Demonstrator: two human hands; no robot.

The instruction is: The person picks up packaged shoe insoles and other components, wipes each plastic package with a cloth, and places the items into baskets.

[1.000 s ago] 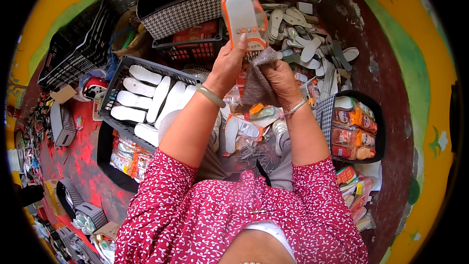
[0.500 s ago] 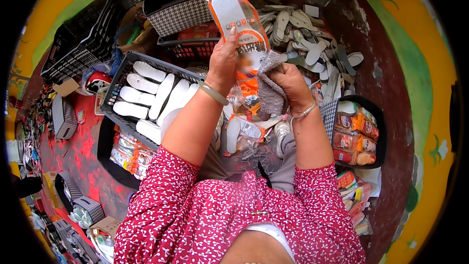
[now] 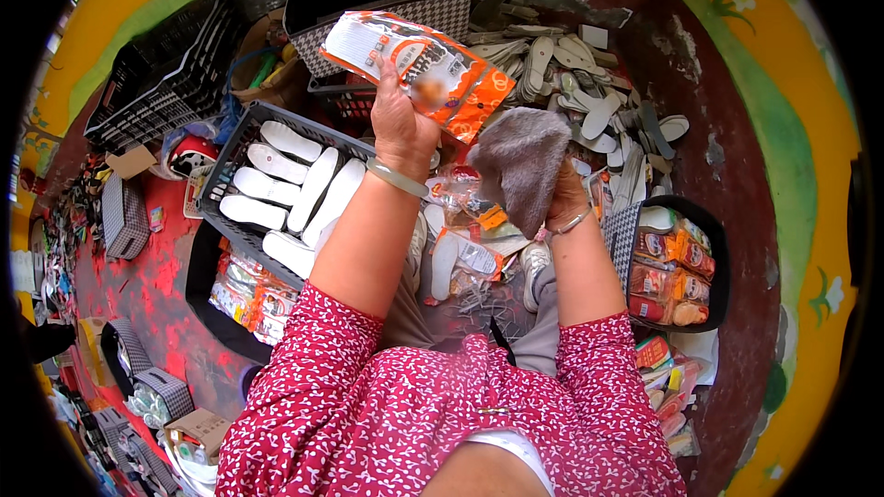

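Observation:
My left hand (image 3: pixel 402 124) grips an orange-and-clear plastic packet (image 3: pixel 419 69) with a white insole showing at its left end; the packet lies tilted, its printed side facing me. In my right hand (image 3: pixel 564 193) is a grey-brown cloth (image 3: pixel 523 161), which hangs over the fingers and covers most of them. The cloth is just below the packet's right end, with a narrow gap. Between my feet lie a loose white insole (image 3: pixel 444 265) and crumpled clear and orange packets (image 3: pixel 479 258).
Left of my arm stands a dark plastic crate (image 3: pixel 241 244) of white insoles. A black-rimmed basket (image 3: pixel 723 267) at right holds packaged insoles. Loose insoles (image 3: pixel 599 115) are heaped by the wall. A houndstooth box (image 3: pixel 313 51) and black crates (image 3: pixel 157 74) stand at the back.
The packet has swung from near upright to lying aslant, its insole end now toward the left. The cloth has come away from it and spread over my right hand.

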